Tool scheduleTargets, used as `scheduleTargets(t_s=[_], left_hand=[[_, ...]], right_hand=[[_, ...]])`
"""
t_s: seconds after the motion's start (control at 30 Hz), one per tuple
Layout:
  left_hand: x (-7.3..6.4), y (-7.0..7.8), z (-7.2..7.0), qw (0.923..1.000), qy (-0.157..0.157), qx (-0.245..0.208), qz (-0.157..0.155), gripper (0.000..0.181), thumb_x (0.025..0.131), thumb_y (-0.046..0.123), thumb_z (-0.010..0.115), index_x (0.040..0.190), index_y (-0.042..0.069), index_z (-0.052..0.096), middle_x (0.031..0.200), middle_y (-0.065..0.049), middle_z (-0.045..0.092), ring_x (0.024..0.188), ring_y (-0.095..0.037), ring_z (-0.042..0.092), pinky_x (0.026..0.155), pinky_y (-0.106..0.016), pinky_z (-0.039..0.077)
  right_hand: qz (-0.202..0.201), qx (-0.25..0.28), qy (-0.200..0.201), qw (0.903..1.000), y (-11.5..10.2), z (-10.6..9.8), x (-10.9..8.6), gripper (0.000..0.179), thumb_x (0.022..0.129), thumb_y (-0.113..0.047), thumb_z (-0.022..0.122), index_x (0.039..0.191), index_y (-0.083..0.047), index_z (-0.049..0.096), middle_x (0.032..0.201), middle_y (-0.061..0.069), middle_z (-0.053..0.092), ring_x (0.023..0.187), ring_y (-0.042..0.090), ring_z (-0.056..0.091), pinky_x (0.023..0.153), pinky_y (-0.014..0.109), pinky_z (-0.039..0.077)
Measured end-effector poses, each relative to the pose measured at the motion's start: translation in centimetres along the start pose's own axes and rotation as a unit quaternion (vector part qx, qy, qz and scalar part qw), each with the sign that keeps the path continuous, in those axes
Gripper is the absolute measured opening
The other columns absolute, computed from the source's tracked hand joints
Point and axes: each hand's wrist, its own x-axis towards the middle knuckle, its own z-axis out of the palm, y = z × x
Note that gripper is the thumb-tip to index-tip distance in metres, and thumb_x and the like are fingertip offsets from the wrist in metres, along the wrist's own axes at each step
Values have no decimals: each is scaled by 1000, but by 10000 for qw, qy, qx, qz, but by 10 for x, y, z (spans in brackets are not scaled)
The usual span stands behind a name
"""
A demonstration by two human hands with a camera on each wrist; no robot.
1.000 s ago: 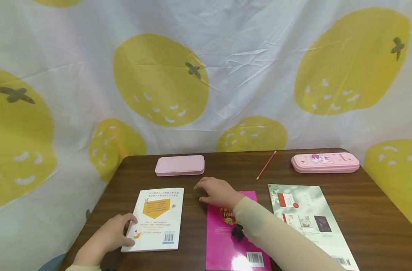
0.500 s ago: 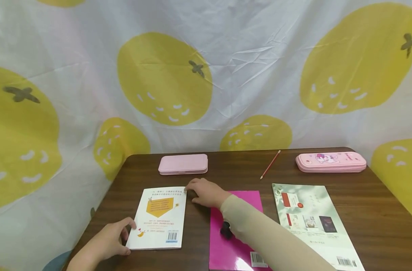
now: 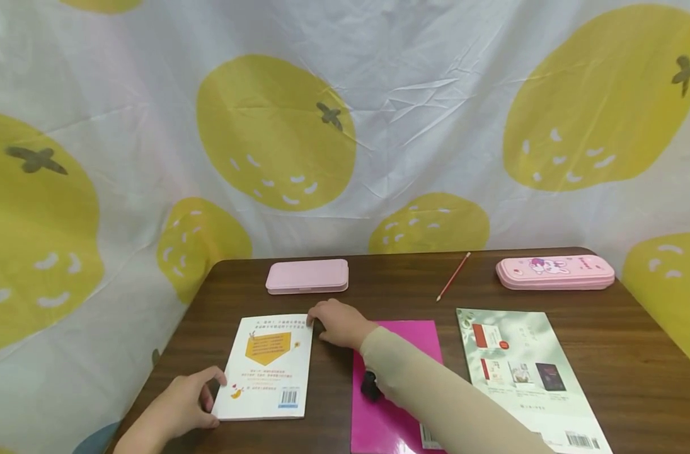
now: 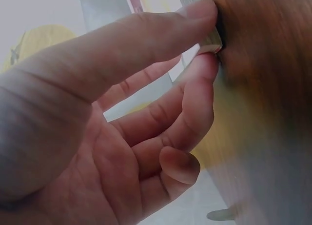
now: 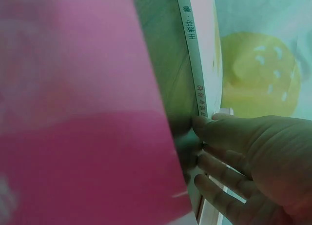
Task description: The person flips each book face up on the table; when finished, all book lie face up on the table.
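Evidently, a thin white paperback book (image 3: 265,378) is laid on the left part of the dark brown wood-grain surface (image 3: 401,277), and opposite corners of it are attended by two bare hands. The near left corner is pinched by the left hand (image 3: 180,400): the index fingertip is set against the side edge and the thumb against the near edge, and in the left wrist view the corner is seen between the two, while the remaining fingers are curled loosely below. The far right corner is touched by the right hand (image 3: 341,323), whose fingers are bent and slightly spread; in the right wrist view the thumb is seen at the end of the printed white spine (image 5: 191,44), but whether the corner is firmly gripped there cannot be told.

A glossy magenta book (image 3: 379,422) is placed just to the right of the white one and is partly covered by the cream-coloured sleeve (image 3: 435,391) of the right arm. Farther right, a pale green printed book (image 3: 526,353) is laid at a slight slant. Along the far side, a plain pale pink rectangular case (image 3: 307,275), a slim red pencil (image 3: 454,277) and a pink pencil case with a rabbit print (image 3: 554,272) are spread well apart. The background is filled by a white cloth with large yellow fruit prints (image 3: 413,145).
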Motion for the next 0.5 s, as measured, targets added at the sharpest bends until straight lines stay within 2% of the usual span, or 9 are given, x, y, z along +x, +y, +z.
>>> scheduleTargets(t_s=[0.23,0.37,0.5], left_hand=[[0,2,0,10000,-77,-56,-25,59,60,3,96,107,17,63,70,-1,58,63,-17,53,60,-30,41],[1,4,-2,9998,-171,-104,-65,60,59,1,95,108,16,64,70,-2,58,63,-18,54,60,-31,42],[1,6,-3,9997,-223,-89,-99,60,58,0,95,107,16,64,70,-2,59,63,-18,54,61,-32,42]], right_hand=[[-55,239,260,9994,-1,1,4,29,85,-3,79,110,-18,74,109,6,69,96,17,60,88,33,53],[28,266,474,9985,-2,2,7,28,83,1,77,104,-17,74,104,4,72,96,17,62,88,33,54],[258,137,533,9982,-2,3,10,24,85,-3,79,100,-21,74,105,-1,74,102,16,66,90,32,55]])
